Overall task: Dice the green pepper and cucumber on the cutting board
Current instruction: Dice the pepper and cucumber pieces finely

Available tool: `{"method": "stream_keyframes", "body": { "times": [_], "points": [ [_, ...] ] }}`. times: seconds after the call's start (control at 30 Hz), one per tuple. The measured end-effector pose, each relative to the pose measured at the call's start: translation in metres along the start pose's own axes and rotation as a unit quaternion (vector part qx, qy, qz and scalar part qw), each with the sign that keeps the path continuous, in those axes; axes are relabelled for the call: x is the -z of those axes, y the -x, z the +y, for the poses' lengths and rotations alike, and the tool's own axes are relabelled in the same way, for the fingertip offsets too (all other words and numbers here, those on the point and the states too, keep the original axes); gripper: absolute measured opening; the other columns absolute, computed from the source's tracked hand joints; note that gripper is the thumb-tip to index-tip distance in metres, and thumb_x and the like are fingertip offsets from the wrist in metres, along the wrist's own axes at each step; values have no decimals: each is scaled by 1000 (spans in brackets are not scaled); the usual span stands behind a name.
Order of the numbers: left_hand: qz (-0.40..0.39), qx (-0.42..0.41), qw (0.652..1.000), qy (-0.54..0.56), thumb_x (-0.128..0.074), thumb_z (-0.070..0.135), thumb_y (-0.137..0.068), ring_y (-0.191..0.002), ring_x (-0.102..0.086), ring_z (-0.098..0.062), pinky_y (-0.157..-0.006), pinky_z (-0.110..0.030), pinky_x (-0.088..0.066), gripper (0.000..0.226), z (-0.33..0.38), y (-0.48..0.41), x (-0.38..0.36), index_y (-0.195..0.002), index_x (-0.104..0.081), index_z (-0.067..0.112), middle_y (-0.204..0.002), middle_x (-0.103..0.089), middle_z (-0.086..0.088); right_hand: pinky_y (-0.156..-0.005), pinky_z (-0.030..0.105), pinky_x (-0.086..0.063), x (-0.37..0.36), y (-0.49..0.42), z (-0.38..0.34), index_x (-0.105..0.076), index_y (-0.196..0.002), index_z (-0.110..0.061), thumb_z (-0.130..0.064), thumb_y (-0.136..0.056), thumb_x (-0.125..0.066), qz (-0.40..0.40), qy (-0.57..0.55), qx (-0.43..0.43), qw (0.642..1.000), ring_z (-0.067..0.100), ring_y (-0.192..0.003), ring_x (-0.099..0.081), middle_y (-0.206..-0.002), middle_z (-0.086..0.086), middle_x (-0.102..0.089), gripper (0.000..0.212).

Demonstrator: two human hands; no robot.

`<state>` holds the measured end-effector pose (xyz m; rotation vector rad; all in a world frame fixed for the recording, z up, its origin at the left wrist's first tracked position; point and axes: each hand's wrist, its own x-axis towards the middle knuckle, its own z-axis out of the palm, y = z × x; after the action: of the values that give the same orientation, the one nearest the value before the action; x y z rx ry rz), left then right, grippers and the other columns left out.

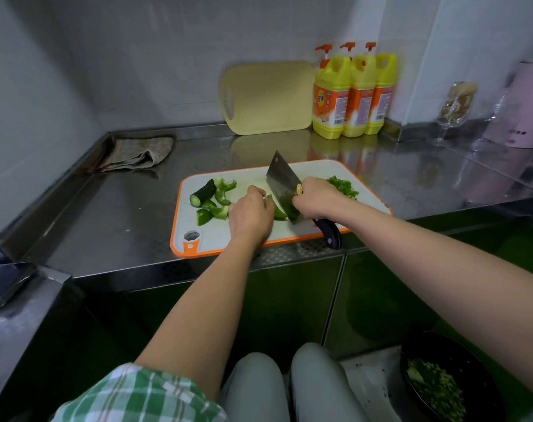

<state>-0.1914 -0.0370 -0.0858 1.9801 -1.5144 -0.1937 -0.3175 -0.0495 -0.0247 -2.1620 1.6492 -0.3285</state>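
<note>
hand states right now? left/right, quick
Left hand: fingers curled on a green pepper piece, pinning it to the white orange-rimmed cutting board.
Right hand: grips the black-handled steel cleaver.

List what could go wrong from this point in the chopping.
1. The left hand holds a green pepper strip right against the blade of the broad steel cleaver gripped by the right hand; a slip may cut the holding hand.
2. The white, orange-rimmed cutting board lies near the front edge of the steel counter; hard chops might shift it.
3. The pile of diced green pepper sits by the board's right edge and may spill.
</note>
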Motion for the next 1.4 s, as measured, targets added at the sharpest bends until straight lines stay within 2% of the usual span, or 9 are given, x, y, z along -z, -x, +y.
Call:
{"method": "stream_keyframes", "body": {
  "times": [0.13,0.3,0.4,0.57,0.7,1.03,1.2,1.4],
  "points": [
    [-4,2,1000,-8,-42,29,-99,-110,-57,-36,-95,-41,-40,32,-1,-2,-1,-125,-51,12,-118,-64,-15,-64,39,-53,5,-2,5,-43,-69,-8,-4,-89,-44,17,-57,2,998,34,-66,-59,-71,19,-55,20],
    [3,2,1000,-15,-42,29,-100,-104,-57,-36,-91,-41,-39,26,0,-3,-3,-116,-51,10,-113,-65,-14,-46,22,-43,15,5,3,-51,-65,-2,0,-85,-42,-33,-61,-3,998,25,-45,-53,-62,17,-56,22],
    [5,5,1000,-16,-43,29,-99,-102,-58,-37,-90,-42,-40,26,-1,-5,-4,-114,-50,9,-111,-65,-15,-45,21,-42,13,9,-1,-51,-63,-1,1,-83,-41,-43,-54,1,998,25,-44,-52,-58,15,-55,22],
    [9,-1,1000,-14,-43,27,-98,-99,-59,-37,-90,-43,-41,24,-2,-6,-6,-111,-50,9,-108,-66,-14,-47,22,-43,21,8,-1,-50,-68,-2,-1,-87,-41,-35,-73,0,997,24,-43,-51,-62,17,-56,21],
    [14,-3,1000,-16,-43,27,-97,-98,-58,-38,-87,-42,-40,23,-2,-6,-7,-110,-50,9,-106,-66,-15,-42,19,-41,22,16,-8,-51,-68,-2,-1,-88,-40,-57,-40,0,998,23,-44,-51,-62,14,-56,23],
    [26,-21,999,-33,-42,24,-98,-96,-59,-37,-85,-42,-41,21,-2,-6,-7,-109,-51,9,-105,-66,-15,-43,20,-37,19,28,-12,-52,-64,-3,-1,-88,-40,-70,19,8,997,21,-47,-51,-56,11,-55,26],
    [22,-23,999,-28,-42,24,-98,-95,-59,-37,-83,-41,-40,19,-3,-6,-7,-108,-51,9,-104,-66,-15,-46,24,-41,16,18,-17,-51,-67,-1,1,-88,-39,-73,15,10,997,24,-48,-50,-58,14,-54,24],
    [10,-27,1000,1,-46,24,-97,-99,-58,-37,-86,-42,-41,20,-5,-4,-5,-112,-51,10,-106,-66,-15,-58,30,-46,-3,0,-21,-44,-68,-7,-5,-87,-46,-19,30,14,999,23,-51,-50,-60,11,-50,20]
  ]
}}
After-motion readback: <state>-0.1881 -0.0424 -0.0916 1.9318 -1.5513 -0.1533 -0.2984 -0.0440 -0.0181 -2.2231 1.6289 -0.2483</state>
